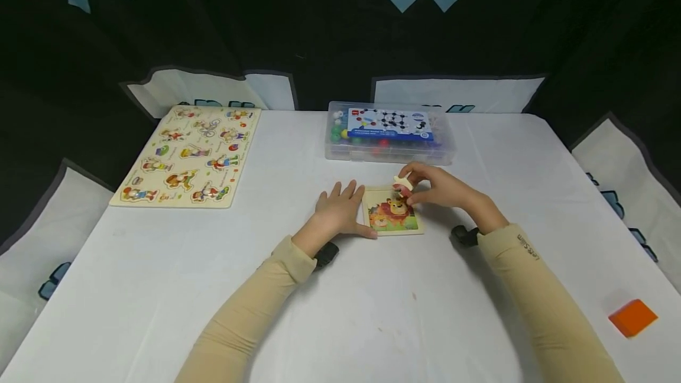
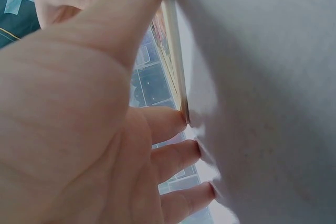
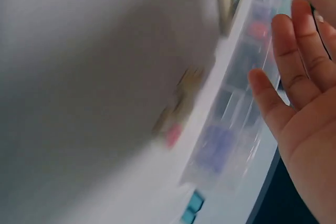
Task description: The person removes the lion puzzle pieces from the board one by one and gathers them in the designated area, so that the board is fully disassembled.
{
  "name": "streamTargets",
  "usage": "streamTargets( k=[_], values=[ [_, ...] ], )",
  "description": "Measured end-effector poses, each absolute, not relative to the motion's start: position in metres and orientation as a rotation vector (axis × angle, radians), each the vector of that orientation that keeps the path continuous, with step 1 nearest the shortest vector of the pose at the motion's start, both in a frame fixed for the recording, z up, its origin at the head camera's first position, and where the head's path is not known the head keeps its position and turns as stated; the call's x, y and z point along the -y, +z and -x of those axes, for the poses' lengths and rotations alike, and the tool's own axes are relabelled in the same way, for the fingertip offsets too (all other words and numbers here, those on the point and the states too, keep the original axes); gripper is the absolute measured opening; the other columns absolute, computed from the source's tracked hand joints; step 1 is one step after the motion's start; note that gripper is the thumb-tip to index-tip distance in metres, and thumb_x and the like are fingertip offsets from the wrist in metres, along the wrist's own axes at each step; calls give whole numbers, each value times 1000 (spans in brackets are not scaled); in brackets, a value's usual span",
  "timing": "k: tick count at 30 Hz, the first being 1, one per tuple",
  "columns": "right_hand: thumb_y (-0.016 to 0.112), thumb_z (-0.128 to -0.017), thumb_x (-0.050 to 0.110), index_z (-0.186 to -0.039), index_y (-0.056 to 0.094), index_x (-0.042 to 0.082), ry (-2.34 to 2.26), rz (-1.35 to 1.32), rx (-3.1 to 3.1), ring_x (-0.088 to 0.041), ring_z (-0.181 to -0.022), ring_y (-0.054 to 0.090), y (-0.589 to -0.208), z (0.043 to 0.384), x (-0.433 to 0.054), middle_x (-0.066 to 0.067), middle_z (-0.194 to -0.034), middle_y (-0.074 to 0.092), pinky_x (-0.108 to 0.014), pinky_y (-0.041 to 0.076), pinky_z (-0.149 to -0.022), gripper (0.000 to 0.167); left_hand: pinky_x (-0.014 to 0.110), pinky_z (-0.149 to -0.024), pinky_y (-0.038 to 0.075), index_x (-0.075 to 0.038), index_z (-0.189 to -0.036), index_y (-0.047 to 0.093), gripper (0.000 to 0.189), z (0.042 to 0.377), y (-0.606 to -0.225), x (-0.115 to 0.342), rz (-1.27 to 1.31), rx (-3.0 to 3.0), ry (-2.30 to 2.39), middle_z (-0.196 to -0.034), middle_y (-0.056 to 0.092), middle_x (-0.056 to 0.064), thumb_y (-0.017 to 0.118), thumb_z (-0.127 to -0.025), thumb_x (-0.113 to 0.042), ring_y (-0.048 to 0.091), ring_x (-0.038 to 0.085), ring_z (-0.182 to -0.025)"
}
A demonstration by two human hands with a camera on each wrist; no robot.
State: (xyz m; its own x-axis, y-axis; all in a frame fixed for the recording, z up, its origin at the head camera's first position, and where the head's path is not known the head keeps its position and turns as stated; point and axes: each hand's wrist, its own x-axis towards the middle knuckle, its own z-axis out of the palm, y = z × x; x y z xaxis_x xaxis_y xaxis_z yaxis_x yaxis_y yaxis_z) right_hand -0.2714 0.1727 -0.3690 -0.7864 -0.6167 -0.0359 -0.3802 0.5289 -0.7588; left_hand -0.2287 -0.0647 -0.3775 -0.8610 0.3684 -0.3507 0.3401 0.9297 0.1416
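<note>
A small wooden-framed jigsaw puzzle [image 1: 393, 226] with a lion picture lies on the table. My left hand [image 1: 339, 211] is spread at its left side, fingers straight and thumb along the lower left corner. In the left wrist view, an index fingertip touches the frame's edge [image 2: 181, 85]. Over the puzzle's upper right corner, my right hand [image 1: 433, 187] pinches a small puzzle piece [image 1: 402, 186], cream and reddish pink. The hand partly hides that corner. In the right wrist view, a blurred wooden-coloured piece [image 3: 181, 100] with a pink patch shows near the hand.
Behind the puzzle stands a clear plastic case [image 1: 391, 151] of coloured balls with a printed label. A large wooden picture board [image 1: 186, 155] lies at the back left. An orange block [image 1: 633, 318] sits near the right edge. Dark curtains hang beyond the white table [image 1: 340, 324].
</note>
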Motion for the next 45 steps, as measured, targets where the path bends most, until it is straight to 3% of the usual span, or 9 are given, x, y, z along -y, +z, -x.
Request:
streamTargets(
  k=[6, 14, 25, 31, 35, 41, 45],
  values=[
    [72, -77, 9, -113, 44, -1, -1271, 679, -2489, -32, -104, 46, -380, 266, -206, -16, -109, 48, -51, 30, -94, 46, 52, -103, 17, -13, -146, 12, 110, 228, -377, 66, -510, -2702, 108, -150, 7, 8, 59, -66, -71, 8, 33, -135],
    [70, -80, 27, -111, 42, 1, -1063, 453, -2696, -36, -109, 39, -383, 254, -245, -20, -113, 46, -55, 28, -91, 49, 53, -103, 16, -13, -146, 13, 109, 230, -377, 69, -506, -2706, 115, -150, 8, 8, 60, -66, -71, 8, 33, -135],
    [69, -81, 18, -110, 45, -11, -901, 451, -2723, -39, -111, 36, -381, 247, -268, -29, -115, 43, -53, 25, -94, 47, 54, -102, 17, -12, -146, 15, 108, 231, -378, 72, -540, -2712, 149, -150, 9, 10, 61, -66, -69, 9, 35, -134],
    [68, -81, 15, -119, 40, -16, -788, 413, -2728, -43, -114, 33, -377, 251, -263, -33, -120, 40, -54, 24, -97, 56, 55, -101, 18, -13, -146, 16, 108, 232, -379, 72, -552, -2720, 148, -150, 11, 10, 62, -66, -69, 10, 36, -134],
    [63, -85, 17, -129, 35, -12, -814, 409, -2712, -43, -115, 35, -372, 256, -248, -32, -126, 36, -56, 24, -97, 60, 55, -101, 18, -15, -146, 17, 108, 232, -380, 71, -542, -2715, 149, -150, 11, 10, 63, -65, -68, 10, 36, -134],
    [54, -88, 3, -123, 52, -1, -915, 707, -2644, -38, -120, 35, -369, 262, -212, -23, -127, 44, -55, 25, -98, 35, 56, -101, 17, -14, -146, 20, 107, 231, -378, 67, -552, -2713, 209, -149, 12, 11, 67, -64, -65, 10, 37, -134],
    [49, -86, -6, -121, 58, 5, -824, 853, -2598, -35, -118, 38, -369, 263, -186, -18, -124, 49, -53, 28, -96, 38, 56, -101, 18, -15, -146, 20, 107, 230, -378, 66, -548, -2720, 200, -149, 13, 11, 67, -64, -65, 11, 37, -134]
  ],
)
